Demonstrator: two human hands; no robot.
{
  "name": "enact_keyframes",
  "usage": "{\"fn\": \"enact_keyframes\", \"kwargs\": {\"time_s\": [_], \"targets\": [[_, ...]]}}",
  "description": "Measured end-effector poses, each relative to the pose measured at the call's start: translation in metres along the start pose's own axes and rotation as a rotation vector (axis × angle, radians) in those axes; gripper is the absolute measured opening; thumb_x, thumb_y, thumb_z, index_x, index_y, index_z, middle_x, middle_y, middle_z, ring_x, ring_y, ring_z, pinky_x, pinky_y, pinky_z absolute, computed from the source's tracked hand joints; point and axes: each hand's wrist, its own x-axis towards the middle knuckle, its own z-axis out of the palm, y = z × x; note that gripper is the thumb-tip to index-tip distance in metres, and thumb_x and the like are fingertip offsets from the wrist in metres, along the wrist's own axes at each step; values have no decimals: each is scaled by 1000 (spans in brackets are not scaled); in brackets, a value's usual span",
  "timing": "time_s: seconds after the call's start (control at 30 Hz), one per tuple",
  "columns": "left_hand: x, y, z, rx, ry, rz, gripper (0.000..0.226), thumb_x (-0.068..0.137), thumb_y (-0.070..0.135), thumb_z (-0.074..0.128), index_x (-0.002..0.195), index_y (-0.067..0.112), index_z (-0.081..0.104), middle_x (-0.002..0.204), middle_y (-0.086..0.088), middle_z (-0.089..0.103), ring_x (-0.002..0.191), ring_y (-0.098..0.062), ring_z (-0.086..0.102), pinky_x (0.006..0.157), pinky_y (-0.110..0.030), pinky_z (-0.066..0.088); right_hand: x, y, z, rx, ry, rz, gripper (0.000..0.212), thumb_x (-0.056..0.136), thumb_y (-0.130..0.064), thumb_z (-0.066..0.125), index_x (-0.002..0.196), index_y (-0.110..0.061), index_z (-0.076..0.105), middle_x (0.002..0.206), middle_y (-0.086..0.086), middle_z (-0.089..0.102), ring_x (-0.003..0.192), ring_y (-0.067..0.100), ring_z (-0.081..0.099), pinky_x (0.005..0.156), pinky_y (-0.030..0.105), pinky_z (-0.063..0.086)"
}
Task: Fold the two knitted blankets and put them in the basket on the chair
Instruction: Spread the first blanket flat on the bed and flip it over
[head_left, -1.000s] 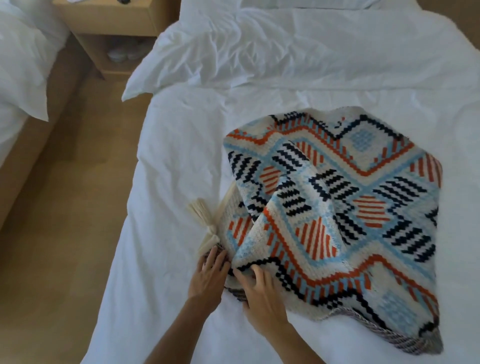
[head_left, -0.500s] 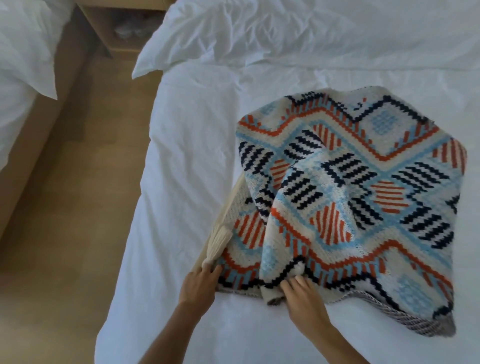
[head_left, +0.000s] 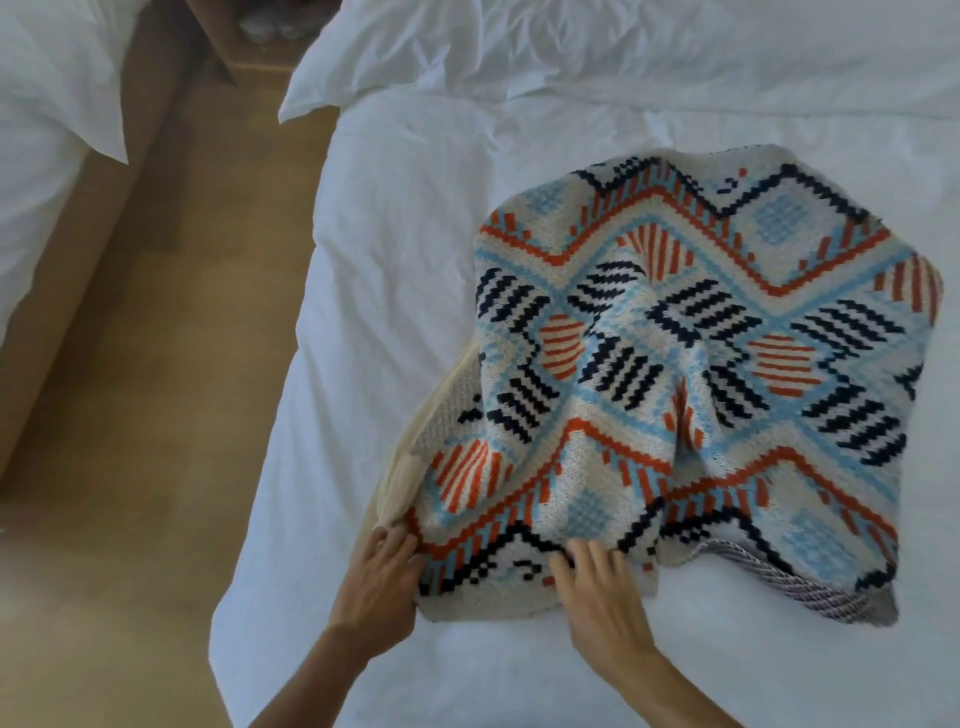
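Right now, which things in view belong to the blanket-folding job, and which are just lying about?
Job: orange, blue and black patterned knitted blanket; left hand and right hand at its near edge. Basket not in view.
Lying about: rumpled white duvet; wooden nightstand; second white bed.

The knitted blanket (head_left: 675, 374) lies rumpled on the bed (head_left: 395, 312), its near-left corner close to the bed's left edge. It is cream with orange zigzags, light blue bands and navy stripes. A fold bunches up through its middle. Its near-right corner turns up a grey-striped underside, and plain cream knit (head_left: 415, 457) shows from under its left side.
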Motion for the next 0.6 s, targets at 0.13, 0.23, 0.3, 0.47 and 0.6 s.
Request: {"fn": "enact_keyframes", "kwargs": {"time_s": [0.13, 0.23, 0.3, 0.47, 0.6], "targets": [[5, 3, -4, 13, -13, -79, 30, 56, 28, 77, 77, 15, 60, 69, -4, 61, 65, -26, 60, 80, -38, 44, 6, -43, 12, 37, -16, -176, 55, 43, -13, 85, 94, -14, 64, 93, 12, 61, 86, 32, 58, 68, 41, 53], [-5, -9, -2, 4, -11, -164, 44, 53, 14, 80, 87, 13, 51, 67, -5, 62, 56, -27, 59, 53, -33, 48, 21, -54, 11, 38, -61, -123, 41, 41, -13, 89, 76, -12, 69, 79, 9, 65, 73, 26, 63, 61, 36, 54], [-21, -11, 1, -26, -27, -207, 55, 49, 9, 80, 92, 14, 46, 64, -3, 60, 52, -26, 58, 45, -29, 44, 30, -55, 10, 96, -87, -88, 41, 32, -6, 89, 66, -11, 67, 66, 6, 62, 57, 21, 60, 47, 30, 50], [-73, 2, 23, -155, -251, -252, 70, 43, 33, 90, 94, 18, 45, 77, -5, 59, 59, -22, 61, 32, -28, 41, 21, -57, 8, 155, -174, -68, 38, 44, -10, 87, 76, -10, 67, 66, 6, 61, 57, 21, 60, 45, 31, 48], [-72, 0, 28, -103, -267, -349, 84, 18, 11, 87, 91, 16, 46, 73, -7, 54, 50, -23, 54, 33, -27, 37, 12, -55, 15, 134, -182, -67, 40, 36, -15, 88, 71, -15, 68, 61, 0, 60, 54, 17, 57, 44, 28, 47]]}}
